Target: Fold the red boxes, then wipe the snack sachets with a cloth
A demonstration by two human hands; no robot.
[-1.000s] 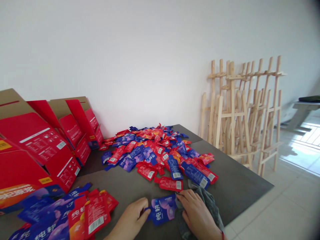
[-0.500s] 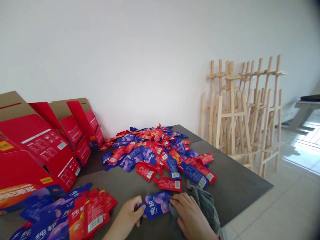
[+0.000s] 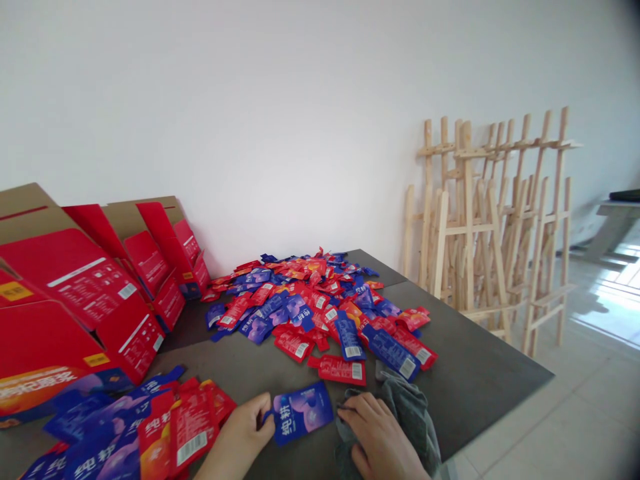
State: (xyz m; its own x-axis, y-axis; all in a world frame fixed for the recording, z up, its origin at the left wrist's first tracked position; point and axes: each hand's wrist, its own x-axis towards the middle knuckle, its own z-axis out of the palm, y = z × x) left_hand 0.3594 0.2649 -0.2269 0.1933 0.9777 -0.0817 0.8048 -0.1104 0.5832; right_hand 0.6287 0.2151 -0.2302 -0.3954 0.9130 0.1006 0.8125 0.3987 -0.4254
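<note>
My left hand (image 3: 250,427) pinches a blue pouch (image 3: 305,412) by its narrow spout end. The pouch lies almost flat just above or on the table, its white lettering and purple fruit picture facing up; I cannot tell whether it touches. To its right, my right hand (image 3: 373,427) has its fingers curled over a dark grey cloth (image 3: 411,410), a small gap away from the pouch. A heap of red and blue pouches (image 3: 300,310) spreads beyond both hands. Nearer on the left lies a smaller pile of similar pouches (image 3: 193,420).
Open red cardboard boxes (image 3: 85,280) stand along the left of the dark table (image 3: 480,373) by the white wall. The table's right edge slants away from me. Wooden easels (image 3: 467,227) stand on the tiled floor beyond it.
My left hand has moved left with the blue pouch, drawing it away from the right hand and cloth. The right hand stays almost in place on the cloth.
</note>
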